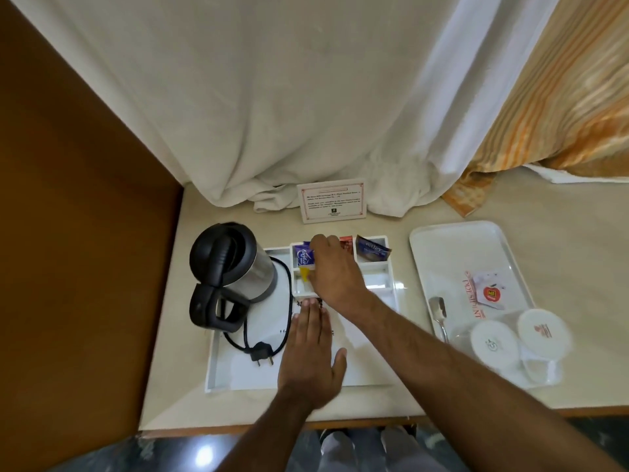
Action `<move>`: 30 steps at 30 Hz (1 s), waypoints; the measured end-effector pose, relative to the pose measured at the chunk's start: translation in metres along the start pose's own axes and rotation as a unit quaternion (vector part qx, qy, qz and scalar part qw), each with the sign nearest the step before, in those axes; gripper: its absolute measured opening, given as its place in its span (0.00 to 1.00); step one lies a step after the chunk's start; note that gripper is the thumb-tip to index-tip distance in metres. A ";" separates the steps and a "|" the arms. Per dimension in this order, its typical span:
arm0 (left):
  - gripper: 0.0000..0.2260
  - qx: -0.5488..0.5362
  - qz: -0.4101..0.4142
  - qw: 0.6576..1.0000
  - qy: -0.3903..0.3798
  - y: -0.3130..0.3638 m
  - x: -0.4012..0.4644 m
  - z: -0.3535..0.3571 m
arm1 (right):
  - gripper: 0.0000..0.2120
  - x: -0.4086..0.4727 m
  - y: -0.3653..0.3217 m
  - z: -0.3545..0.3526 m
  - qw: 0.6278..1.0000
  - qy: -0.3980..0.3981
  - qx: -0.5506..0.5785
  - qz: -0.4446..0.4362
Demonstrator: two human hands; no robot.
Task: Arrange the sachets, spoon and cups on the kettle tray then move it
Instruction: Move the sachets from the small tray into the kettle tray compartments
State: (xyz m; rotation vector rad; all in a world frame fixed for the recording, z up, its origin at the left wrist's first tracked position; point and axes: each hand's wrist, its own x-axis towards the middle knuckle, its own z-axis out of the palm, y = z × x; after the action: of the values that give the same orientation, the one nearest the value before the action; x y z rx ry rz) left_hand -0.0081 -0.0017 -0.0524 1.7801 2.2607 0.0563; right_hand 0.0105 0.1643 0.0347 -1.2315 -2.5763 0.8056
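Observation:
A white kettle tray [218, 376] lies on the table with a black-and-steel kettle [231, 267] at its left and small compartments at its back. My right hand [335, 270] reaches over those compartments, fingers closed on a purple sachet [304, 255] standing in the back left one. A red sachet [346, 241] and a dark blue sachet [371, 252] stand in the compartments to the right. My left hand [311, 352] lies flat and open on the tray floor. On a second white tray [442, 233] at the right lie a spoon [439, 313], more sachets [486, 292] and two upturned white cups [493, 342].
The kettle's black cord and plug [262, 354] lie on the tray floor beside my left hand. A printed card [332, 204] stands behind the tray against white curtains. A brown wall panel closes off the left side. The table's front edge is close to me.

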 end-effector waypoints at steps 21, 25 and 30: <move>0.36 -0.006 0.016 1.000 0.026 -0.004 0.000 0.009 | 0.34 -0.060 0.219 -0.165 0.930 -0.215 -0.220 0.199; 0.35 -0.005 0.020 0.999 0.033 -0.004 0.001 0.010 | 0.14 -0.057 0.232 -0.157 0.938 -0.239 -0.191 0.165; 0.35 -0.007 0.023 0.999 0.036 -0.003 0.000 0.009 | 0.07 -0.057 0.201 -0.172 0.950 -0.155 -0.242 0.119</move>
State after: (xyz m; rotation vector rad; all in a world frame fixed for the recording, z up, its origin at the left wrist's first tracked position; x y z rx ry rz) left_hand -0.0089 -0.0035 -0.0615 1.8518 2.2620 0.1451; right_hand 0.2460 0.2915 0.0747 -1.6976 -3.0421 0.4389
